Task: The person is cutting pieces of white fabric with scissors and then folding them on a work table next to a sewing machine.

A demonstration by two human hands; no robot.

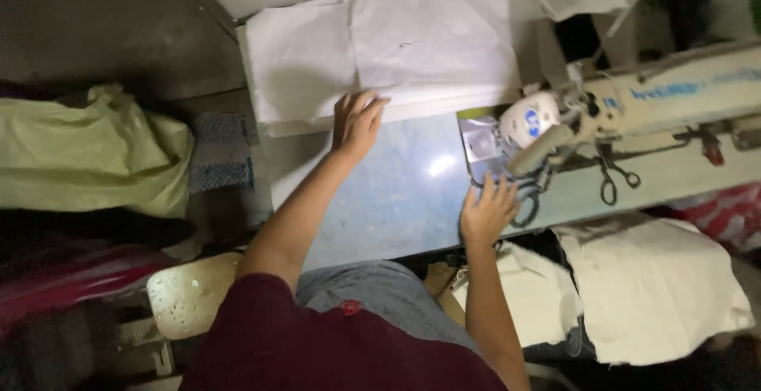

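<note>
Head view: the left hand (358, 124) lies flat on the near edge of the white cloth (380, 54), fingers (366, 104) spread open and gripping nothing. The cloth is a stack of sheets at the far left end of the surface (388, 193); its left side runs flush with the surface's left edge and its near edge ends where the hand rests.

The right hand (487, 212) rests open at the near edge of the surface, fingers (485, 189) splayed and pointing toward the sewing machine (634, 97), holding nothing. Dark scissors (529, 199) lie just beside its fingertips, and a second pair (612, 177) lies further right under the machine arm.

Between the two hands the pale blue surface is bare and glossy, the widest open stretch in view.

The machine head carries a round white cap with a blue mark (529, 117) facing the person, and blue lettering along its cream arm. Left of the surface, well apart, sits a pale green sack (87, 153), with a blue checked cloth (220, 153) just beside it. Below the surface on the right is a heap of cream fabric (650, 288).
</note>
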